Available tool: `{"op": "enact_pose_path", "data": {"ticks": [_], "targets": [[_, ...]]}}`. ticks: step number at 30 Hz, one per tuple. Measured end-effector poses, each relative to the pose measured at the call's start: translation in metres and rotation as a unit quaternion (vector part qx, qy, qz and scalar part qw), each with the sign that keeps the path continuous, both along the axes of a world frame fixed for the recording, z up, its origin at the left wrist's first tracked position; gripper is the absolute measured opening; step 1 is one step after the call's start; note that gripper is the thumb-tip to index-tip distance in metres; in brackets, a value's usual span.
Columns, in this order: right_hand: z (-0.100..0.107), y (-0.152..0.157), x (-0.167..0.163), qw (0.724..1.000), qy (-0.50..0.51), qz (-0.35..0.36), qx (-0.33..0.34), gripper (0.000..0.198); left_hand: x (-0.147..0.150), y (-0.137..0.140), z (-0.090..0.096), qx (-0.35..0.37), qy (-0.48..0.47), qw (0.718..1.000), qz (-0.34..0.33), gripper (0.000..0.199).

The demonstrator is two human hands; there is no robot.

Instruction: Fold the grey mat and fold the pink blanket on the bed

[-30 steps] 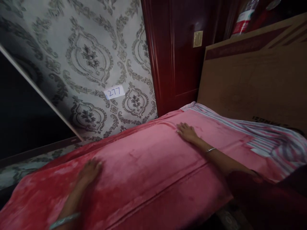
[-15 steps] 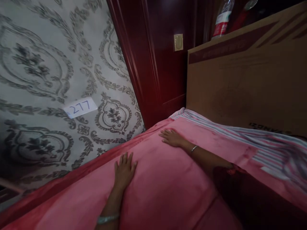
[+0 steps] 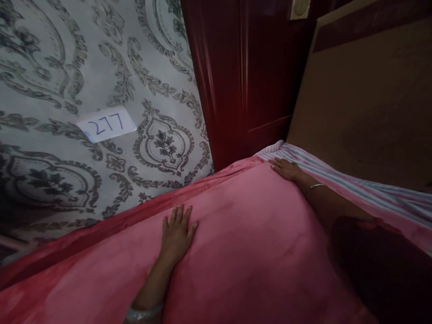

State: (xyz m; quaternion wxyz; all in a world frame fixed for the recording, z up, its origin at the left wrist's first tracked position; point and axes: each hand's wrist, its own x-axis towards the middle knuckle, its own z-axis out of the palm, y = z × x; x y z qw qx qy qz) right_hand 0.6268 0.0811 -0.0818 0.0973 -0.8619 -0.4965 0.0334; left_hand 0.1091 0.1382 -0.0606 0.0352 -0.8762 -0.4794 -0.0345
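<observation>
A pink plush blanket (image 3: 232, 234) spreads across the lower part of the view, with a darker red border along the wall side. My left hand (image 3: 177, 234) lies flat on it, fingers spread, a bracelet round the wrist. Farther off, my right hand (image 3: 286, 169) rests palm down at the blanket's far corner, its fingers stretched out and a thin bangle on that wrist. Close beyond the right hand runs a striped sheet (image 3: 313, 164) in pink, white and grey. Neither hand grips anything.
A wall with patterned paper (image 3: 162, 144) rises at the left, bearing a paper label (image 3: 108, 124) marked 277. Dark red wooden panelling (image 3: 229, 81) stands beyond the blanket. A large cardboard box (image 3: 364, 103) leans upright at the right, behind the striped sheet.
My right hand has slid away over the blanket to its far corner, near the striped sheet. My left hand stays in about the same place. The view has shifted closer and lower.
</observation>
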Motion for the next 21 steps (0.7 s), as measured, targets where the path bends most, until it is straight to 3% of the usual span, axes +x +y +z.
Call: {"op": "enact_pose_path", "data": {"ticks": [4, 9, 12, 16, 18, 21], "targets": [[0.017, 0.002, -0.039, 0.999, -0.049, -0.003, 0.01, 0.063, 0.001, -0.003, 0.003, -0.009, -0.002, 1.0, 0.004, 0.061], [0.027, -0.027, -0.136, 0.978, -0.04, 0.201, 0.024, 0.065, 0.003, -0.004, 0.01, -0.015, 0.015, 1.0, 0.002, 0.061], [0.02, -0.058, -0.169, 0.965, 0.001, 0.262, 0.018, 0.069, 0.004, -0.003, 0.012, -0.007, 0.033, 0.999, 0.004, 0.061], [0.008, -0.105, -0.146, 0.978, -0.004, 0.209, 0.012, 0.068, 0.005, 0.001, 0.012, 0.005, 0.036, 0.999, 0.0, 0.061], [0.007, -0.13, -0.113, 0.99, -0.025, 0.136, 0.008, 0.064, 0.006, 0.001, 0.012, 0.012, 0.034, 0.999, -0.003, 0.061], [0.012, -0.168, -0.064, 0.999, -0.032, -0.032, -0.008, 0.06, 0.007, 0.0, 0.014, 0.012, 0.033, 0.999, -0.005, 0.061]]}}
